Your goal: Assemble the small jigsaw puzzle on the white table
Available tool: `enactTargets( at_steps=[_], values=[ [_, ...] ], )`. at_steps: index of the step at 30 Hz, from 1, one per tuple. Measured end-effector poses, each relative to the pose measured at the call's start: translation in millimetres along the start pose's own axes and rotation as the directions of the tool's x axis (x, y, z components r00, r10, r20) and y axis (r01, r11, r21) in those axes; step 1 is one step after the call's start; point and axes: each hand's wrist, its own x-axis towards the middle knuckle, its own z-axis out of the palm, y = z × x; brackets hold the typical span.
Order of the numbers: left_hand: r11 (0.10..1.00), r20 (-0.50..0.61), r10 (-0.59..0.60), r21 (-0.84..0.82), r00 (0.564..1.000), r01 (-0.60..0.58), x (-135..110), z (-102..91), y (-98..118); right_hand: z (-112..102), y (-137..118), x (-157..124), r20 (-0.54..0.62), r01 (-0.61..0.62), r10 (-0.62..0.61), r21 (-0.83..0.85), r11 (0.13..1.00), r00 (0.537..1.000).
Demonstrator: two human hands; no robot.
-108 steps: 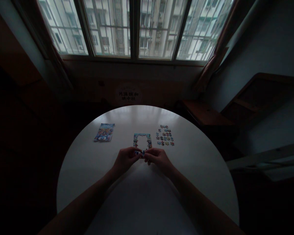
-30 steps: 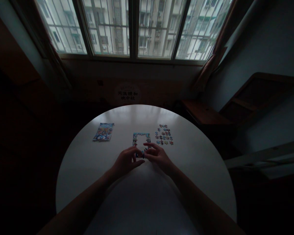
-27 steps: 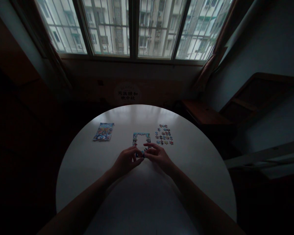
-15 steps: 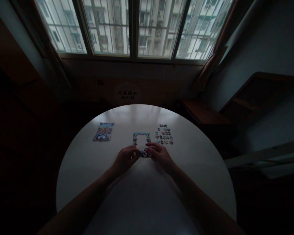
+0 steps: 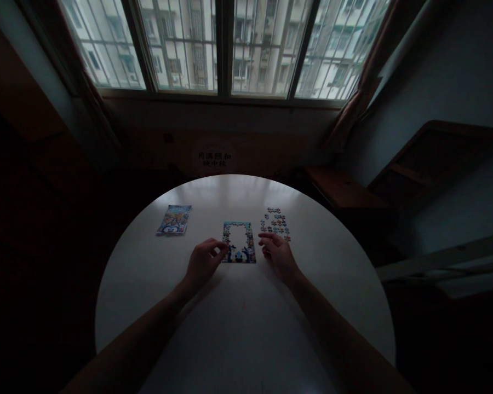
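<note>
A jigsaw puzzle frame (image 5: 239,242) lies flat at the middle of the round white table (image 5: 246,317), its border joined and its centre bare. My left hand (image 5: 203,261) rests beside the frame's lower left corner, fingers curled, fingertips at the edge. My right hand (image 5: 277,251) lies just right of the frame, fingers loosely spread, reaching toward the loose puzzle pieces (image 5: 275,224). Nothing shows in either hand.
A colourful picture card (image 5: 173,220) lies on the table's left part. A barred window (image 5: 225,46) is behind, with a curtain (image 5: 355,98) at right. Dark wooden furniture (image 5: 427,164) stands to the right of the table.
Both hands were together over the frame's lower edge, holding small pieces. They have drawn apart: the left to the frame's left corner, the right toward the loose pieces. The lower edge now shows.
</note>
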Motion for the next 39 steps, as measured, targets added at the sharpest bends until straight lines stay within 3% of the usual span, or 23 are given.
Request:
enactTargets(
  at_steps=[6,13,26,29,33,39],
  values=[
    [0.999,-0.001,0.012,0.032,1.000,-0.011,0,0.1,1,-2,3,3,0.013,0.025,-0.024,-0.034,0.999,1.000],
    [0.998,-0.033,0.062,-0.025,0.998,-0.063,1,0.1,4,1,3,1,0.089,0.236,-0.221,-0.230,0.944,0.971],
    [0.992,0.012,0.080,-0.103,0.997,-0.078,0,6.2,-5,6,9,-8,0.220,0.344,-0.275,-0.395,0.852,0.936],
    [0.978,0.000,0.161,-0.135,0.987,-0.160,-1,4.8,1,10,10,-12,0.248,0.367,-0.288,-0.386,0.846,0.925],
    [0.938,0.040,0.330,-0.125,0.943,-0.323,-3,4.7,10,15,12,-17,0.304,0.377,-0.283,-0.317,0.870,0.910],
    [0.907,0.094,0.415,-0.121,0.905,-0.403,-7,5.1,14,18,14,-18,0.305,0.258,-0.199,-0.170,0.951,0.932]
  ],
)
